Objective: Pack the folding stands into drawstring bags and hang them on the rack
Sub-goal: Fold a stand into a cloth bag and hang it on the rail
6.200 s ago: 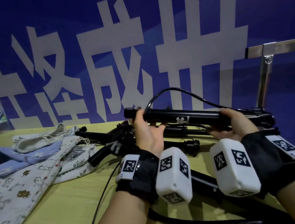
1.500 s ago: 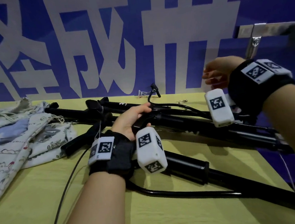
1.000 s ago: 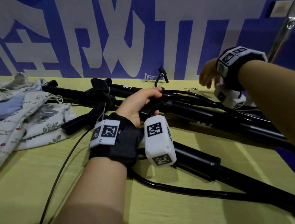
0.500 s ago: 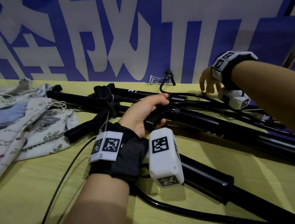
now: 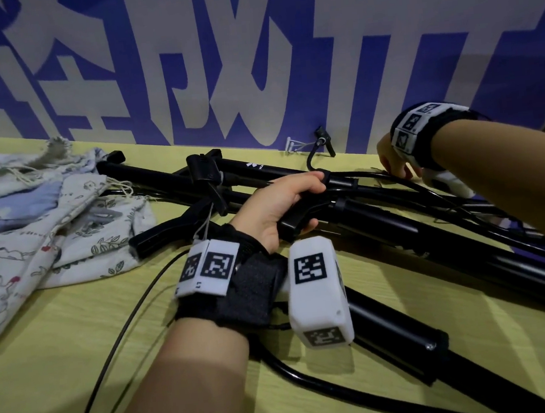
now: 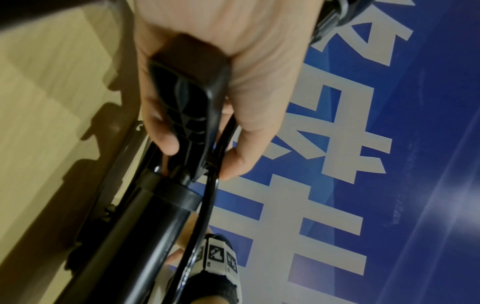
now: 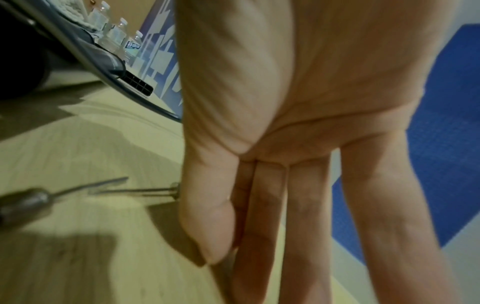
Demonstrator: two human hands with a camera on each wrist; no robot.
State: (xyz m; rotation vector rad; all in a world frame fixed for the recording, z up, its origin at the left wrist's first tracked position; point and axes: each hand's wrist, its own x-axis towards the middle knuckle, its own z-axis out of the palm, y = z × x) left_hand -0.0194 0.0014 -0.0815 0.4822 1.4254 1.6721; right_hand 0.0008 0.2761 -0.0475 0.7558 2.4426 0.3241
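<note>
— Where are the folding stands [image 5: 381, 226] right now?

— Lying in a black tangle across the yellow worktop [image 5: 78, 338], legs and tubes crossing each other from the middle out to the right edge. None is inside a bag.

— And the left hand [image 5: 277, 206]?

— Clamped on the end of one stand. From the wrist camera you can see the thumb and fingers [image 6: 161, 131] wrapped round a flat ribbed black foot [image 6: 187, 92], just where it joins the thick tube [image 6: 135, 236]. A thin black cable [image 6: 207, 201] runs alongside, under the forefinger.

— The right one?

— The right hand [image 5: 396, 162] is well apart from the left, out at the back of the worktop near the blue wall banner [image 5: 251, 60]. Its fingers [image 7: 298, 216] are straight and pointing down at the surface, thumb laid alongside, gripping nothing. Whether the tips touch the worktop I can't tell. A thin metal pin or clip [image 7: 145, 190] lies just beside the thumb, blurred.

— The drawstring bags?

— The drawstring bags [image 5: 35, 227] are heaped at the left, printed cotton with a pale blue one among them, flat and slack. The nearest bag's edge lies just beside the stand ends.

— Anything else?

— A loose black cable [image 5: 126, 321] curves over the front of the worktop, and some water bottles [image 7: 114, 35] stand far off by the wall.
</note>
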